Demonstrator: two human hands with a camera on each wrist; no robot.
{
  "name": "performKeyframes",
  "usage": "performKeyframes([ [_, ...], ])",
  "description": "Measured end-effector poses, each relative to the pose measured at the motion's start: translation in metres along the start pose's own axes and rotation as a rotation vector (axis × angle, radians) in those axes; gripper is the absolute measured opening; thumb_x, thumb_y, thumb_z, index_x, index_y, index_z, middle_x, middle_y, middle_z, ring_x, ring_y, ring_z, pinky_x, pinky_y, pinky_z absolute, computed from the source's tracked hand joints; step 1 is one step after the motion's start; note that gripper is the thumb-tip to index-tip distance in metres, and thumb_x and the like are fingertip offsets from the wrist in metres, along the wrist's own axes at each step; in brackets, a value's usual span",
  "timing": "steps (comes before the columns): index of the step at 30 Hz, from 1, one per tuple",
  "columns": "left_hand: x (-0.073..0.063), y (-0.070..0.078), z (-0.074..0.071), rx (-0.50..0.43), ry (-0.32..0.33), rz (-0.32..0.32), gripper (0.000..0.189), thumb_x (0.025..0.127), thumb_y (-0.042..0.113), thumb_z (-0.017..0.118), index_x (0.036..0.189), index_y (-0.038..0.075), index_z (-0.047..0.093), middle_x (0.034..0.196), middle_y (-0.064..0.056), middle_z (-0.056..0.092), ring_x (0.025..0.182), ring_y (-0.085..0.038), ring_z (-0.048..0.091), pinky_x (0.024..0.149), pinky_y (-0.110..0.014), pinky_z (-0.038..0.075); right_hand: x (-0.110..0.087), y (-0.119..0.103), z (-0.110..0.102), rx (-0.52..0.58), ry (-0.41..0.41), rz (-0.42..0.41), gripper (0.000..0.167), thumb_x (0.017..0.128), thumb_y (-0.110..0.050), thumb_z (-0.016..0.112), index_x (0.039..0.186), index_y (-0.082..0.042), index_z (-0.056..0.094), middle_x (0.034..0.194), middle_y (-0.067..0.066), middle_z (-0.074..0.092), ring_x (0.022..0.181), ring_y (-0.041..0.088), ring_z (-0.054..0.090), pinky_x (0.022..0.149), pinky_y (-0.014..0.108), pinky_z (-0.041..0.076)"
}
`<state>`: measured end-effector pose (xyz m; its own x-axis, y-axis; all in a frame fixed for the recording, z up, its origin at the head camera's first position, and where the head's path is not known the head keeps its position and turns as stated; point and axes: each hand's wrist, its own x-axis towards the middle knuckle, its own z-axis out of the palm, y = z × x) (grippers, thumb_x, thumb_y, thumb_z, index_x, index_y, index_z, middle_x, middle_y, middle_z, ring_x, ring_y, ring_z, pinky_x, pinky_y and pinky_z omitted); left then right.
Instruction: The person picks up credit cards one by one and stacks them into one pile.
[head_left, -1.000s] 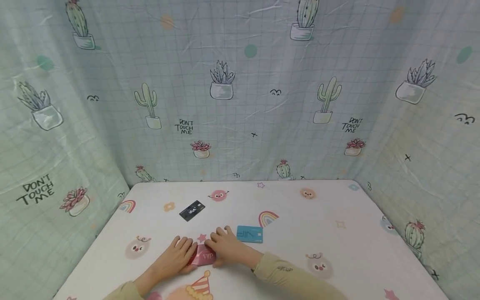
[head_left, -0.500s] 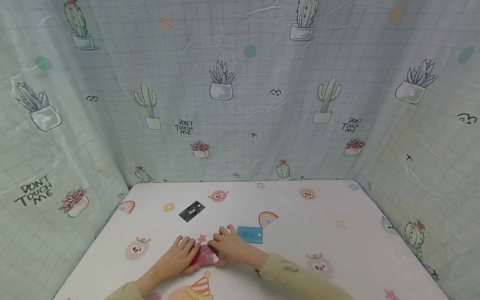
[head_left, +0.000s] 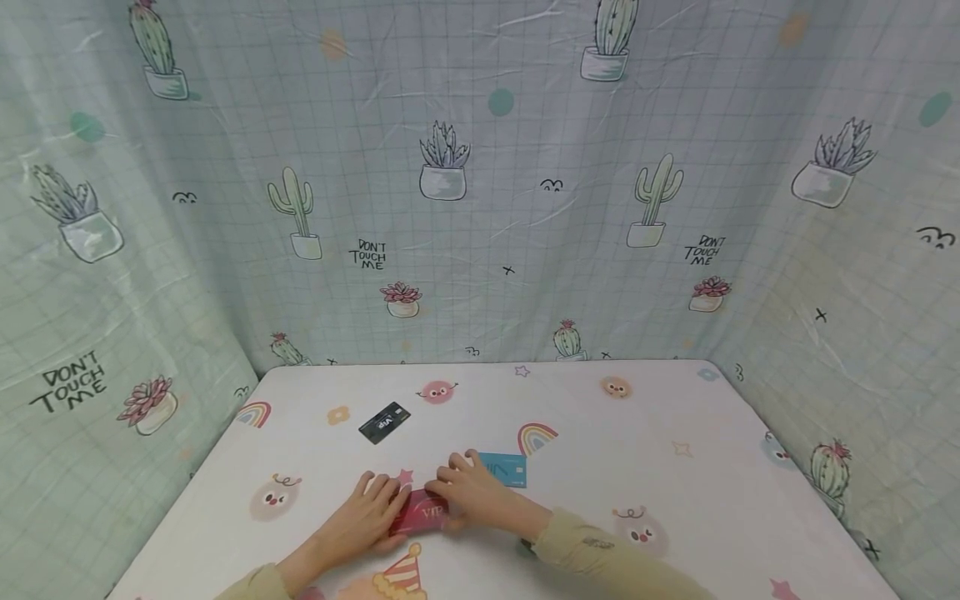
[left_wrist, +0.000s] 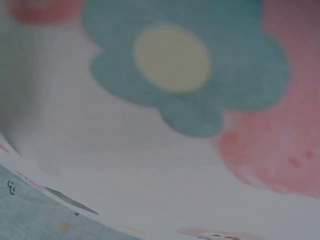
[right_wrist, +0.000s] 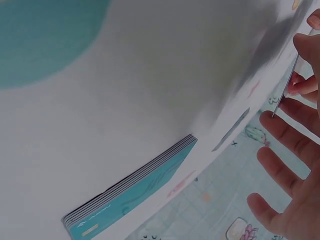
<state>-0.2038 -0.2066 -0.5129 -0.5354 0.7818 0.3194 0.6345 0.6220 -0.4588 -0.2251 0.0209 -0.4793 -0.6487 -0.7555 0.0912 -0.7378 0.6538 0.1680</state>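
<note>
In the head view a red VIP card (head_left: 422,514) is held between both hands over the near middle of the table. My left hand (head_left: 363,517) grips its left end, thumb at the near edge and fingers along the far one. At its right end my right hand (head_left: 486,498) pinches it between thumb and forefinger. The right wrist view shows the card edge-on as a thin line between thumb and forefinger, the other right fingers (right_wrist: 281,170) spread apart. Just behind the right hand lies a blue VIP card (head_left: 510,470), its left end hidden; close up it tops a stack of several cards (right_wrist: 132,187).
A black VIP card (head_left: 385,423) lies farther back, left of the middle. The white tabletop (head_left: 600,425) carries printed rainbows, stars and faces. Cactus-print curtains (head_left: 480,225) rise at its back and sides. The left wrist view holds only the printed cloth (left_wrist: 125,135) and a strip of curtain.
Both hands have shifted slightly to the right with the red card between them. The right hand now covers more of the blue card's left end. The black card has stayed put.
</note>
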Motion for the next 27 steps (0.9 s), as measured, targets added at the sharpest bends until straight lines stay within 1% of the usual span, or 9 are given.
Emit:
performKeyframes([
  [4,0.005,0.003,-0.001,-0.015,-0.007,-0.009,0.066,0.085,0.063,0.034,0.117,0.009,0.055,0.107,-0.009,0.055,0.098,-0.023,0.048,0.089,-0.046,0.039,-0.004,0.004,0.002,-0.011,0.021,0.000,0.059,0.070,-0.058,0.063,0.121,-0.032,0.049,0.105,-0.013,0.055,0.096,0.008,0.041,0.092,0.039,0.039],
  [6,0.008,0.004,-0.002,-0.018,0.001,-0.007,0.065,0.084,0.063,0.037,0.117,0.009,0.055,0.108,-0.009,0.055,0.099,-0.024,0.048,0.089,-0.047,0.039,-0.007,0.006,0.003,-0.019,0.032,-0.003,0.059,0.070,-0.058,0.062,0.121,-0.032,0.049,0.105,-0.013,0.054,0.096,0.008,0.041,0.091,0.039,0.039],
  [10,0.013,0.006,-0.003,-0.018,0.024,-0.011,0.064,0.082,0.061,0.042,0.116,0.009,0.055,0.108,-0.010,0.055,0.099,-0.024,0.047,0.088,-0.048,0.039,-0.013,0.010,0.001,-0.029,0.053,-0.010,0.058,0.071,-0.058,0.062,0.120,-0.030,0.050,0.104,-0.012,0.054,0.095,0.008,0.040,0.089,0.038,0.039],
  [15,0.018,0.008,-0.004,-0.037,0.048,-0.015,0.061,0.082,0.060,0.044,0.117,0.011,0.055,0.104,-0.007,0.055,0.097,-0.023,0.047,0.088,-0.048,0.039,-0.023,0.015,-0.002,-0.006,0.060,-0.015,0.059,0.071,-0.056,0.063,0.121,-0.027,0.051,0.104,-0.011,0.054,0.094,0.009,0.040,0.088,0.037,0.037],
  [19,0.023,0.010,-0.004,-0.042,0.094,0.000,0.059,0.081,0.059,0.045,0.115,0.011,0.056,0.099,-0.004,0.053,0.094,-0.022,0.046,0.087,-0.047,0.038,-0.028,0.020,-0.003,0.006,0.068,-0.021,0.058,0.072,-0.056,0.062,0.121,-0.026,0.051,0.103,-0.011,0.054,0.095,0.009,0.039,0.087,0.037,0.036],
  [22,0.027,0.011,-0.003,-0.045,0.127,0.012,0.057,0.081,0.057,0.046,0.113,0.011,0.056,0.097,-0.004,0.052,0.093,-0.022,0.046,0.086,-0.046,0.037,-0.032,0.023,-0.002,-0.010,0.079,-0.026,0.058,0.073,-0.057,0.060,0.121,-0.026,0.051,0.103,-0.011,0.054,0.095,0.010,0.039,0.087,0.036,0.036],
  [24,0.029,0.012,-0.002,-0.048,0.136,0.017,0.055,0.081,0.056,0.046,0.113,0.012,0.056,0.097,-0.003,0.051,0.093,-0.021,0.045,0.085,-0.045,0.036,-0.035,0.026,-0.001,-0.024,0.089,-0.029,0.058,0.073,-0.057,0.059,0.121,-0.025,0.051,0.104,-0.011,0.054,0.096,0.010,0.039,0.086,0.037,0.036],
  [27,0.031,0.014,-0.001,-0.057,0.133,0.022,0.052,0.081,0.053,0.048,0.114,0.013,0.055,0.099,-0.003,0.051,0.094,-0.021,0.044,0.085,-0.044,0.035,-0.040,0.028,0.001,-0.030,0.106,-0.029,0.058,0.074,-0.057,0.059,0.122,-0.025,0.051,0.105,-0.011,0.055,0.098,0.011,0.041,0.086,0.038,0.037],
])
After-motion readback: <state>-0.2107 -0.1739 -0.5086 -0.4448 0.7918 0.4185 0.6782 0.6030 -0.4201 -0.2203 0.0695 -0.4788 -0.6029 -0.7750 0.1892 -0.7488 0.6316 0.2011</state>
